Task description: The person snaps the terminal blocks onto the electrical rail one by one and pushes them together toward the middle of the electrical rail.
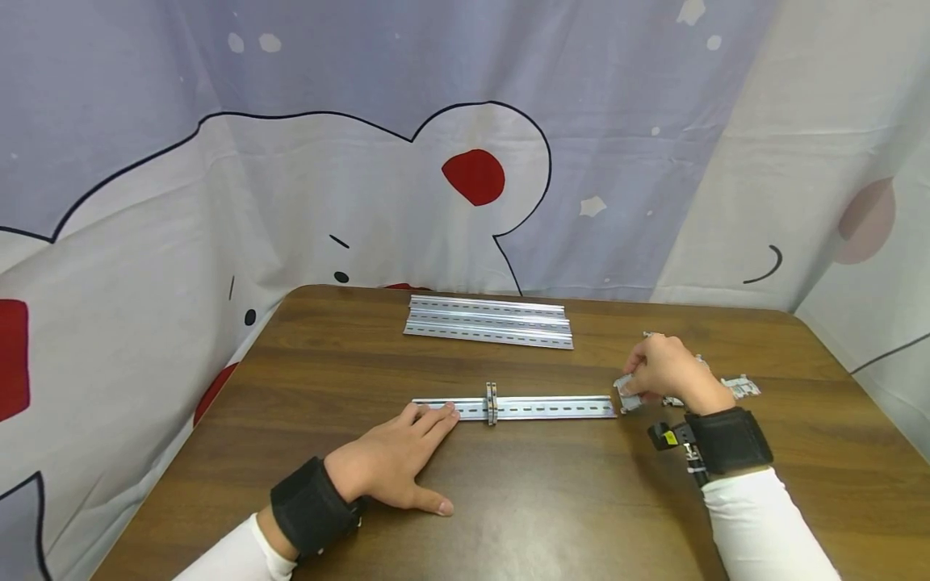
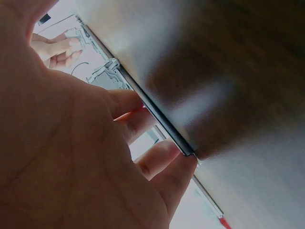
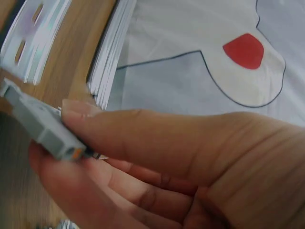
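Note:
A slotted metal DIN rail (image 1: 555, 407) lies lengthwise across the middle of the table. One narrow terminal block (image 1: 492, 403) stands upright on it, left of its middle. My left hand (image 1: 395, 456) rests with extended fingers on the rail's left end, thumb spread on the tabletop. Beyond the rail's right end, my right hand (image 1: 670, 373) pinches a grey terminal block (image 3: 47, 125) between thumb and fingers. An orange spot marks that block's near end in the right wrist view. The left wrist view shows the fingertips along the rail's edge.
Several more rails (image 1: 488, 321) lie side by side at the back of the table (image 1: 552, 516). Loose terminal blocks (image 1: 741, 386) lie to the right, some partly hidden behind the right hand. A printed curtain (image 1: 363, 202) hangs behind the table.

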Demonstrator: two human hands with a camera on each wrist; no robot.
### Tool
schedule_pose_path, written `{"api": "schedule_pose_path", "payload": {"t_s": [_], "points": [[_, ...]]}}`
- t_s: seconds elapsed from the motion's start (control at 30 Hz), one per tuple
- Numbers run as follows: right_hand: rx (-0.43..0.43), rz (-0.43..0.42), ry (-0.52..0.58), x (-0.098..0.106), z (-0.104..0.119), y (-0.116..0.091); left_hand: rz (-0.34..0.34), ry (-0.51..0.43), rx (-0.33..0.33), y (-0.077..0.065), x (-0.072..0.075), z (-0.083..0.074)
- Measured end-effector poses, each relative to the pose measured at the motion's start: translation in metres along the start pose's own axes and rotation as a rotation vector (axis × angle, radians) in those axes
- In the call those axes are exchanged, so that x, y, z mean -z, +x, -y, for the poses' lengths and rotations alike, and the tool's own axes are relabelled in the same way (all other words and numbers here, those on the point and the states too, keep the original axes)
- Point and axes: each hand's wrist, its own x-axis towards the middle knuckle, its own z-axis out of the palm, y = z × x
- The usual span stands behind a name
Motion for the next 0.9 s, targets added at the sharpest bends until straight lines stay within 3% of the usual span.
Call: {"api": "schedule_pose_path", "payload": {"t_s": [0.27, 0.9], "points": [[0.024, 0.053, -0.028, -0.011, 0.014, 0.002, 0.012, -0.008, 0.005, 0.001, 0.000, 0.001], [0.077, -0.123, -0.258, -0.027, 0.030, 0.005, 0.006, 0.007, 0.003, 0.001, -0.001, 0.001]]}}
